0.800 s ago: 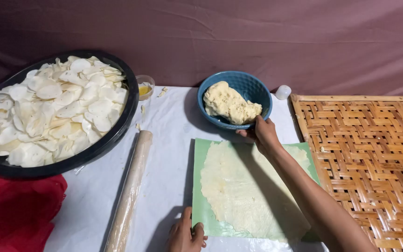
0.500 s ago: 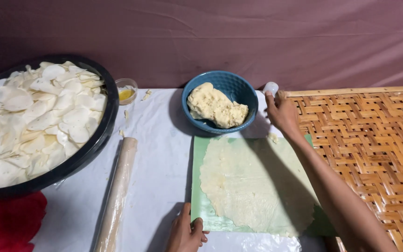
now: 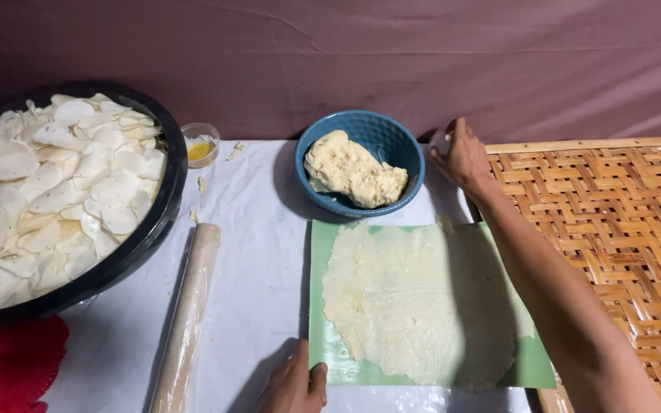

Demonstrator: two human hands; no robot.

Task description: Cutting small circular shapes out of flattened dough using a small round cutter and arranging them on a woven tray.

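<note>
A thin sheet of pale dough [image 3: 415,302] lies rolled out on a green mat [image 3: 320,252] in front of me. My left hand [image 3: 294,385] presses on the mat's near left corner. My right hand [image 3: 462,155] reaches to the far right of a blue bowl [image 3: 385,131] and closes around a small white object, which is mostly hidden by the fingers. The bowl holds a lump of yellowish dough [image 3: 352,170].
A wooden rolling pin [image 3: 190,310] lies left of the mat on white plastic sheeting [image 3: 258,260]. A large black basin [image 3: 147,241] of white round wafers stands at the left, a small glass cup [image 3: 201,143] with yellow liquid behind it. A woven bamboo tray [image 3: 621,222] is at the right, red cloth [image 3: 5,367] bottom left.
My right hand moved from the mat's far edge to the right of the blue bowl and took hold of the small white object. The left hand stayed on the mat's corner.
</note>
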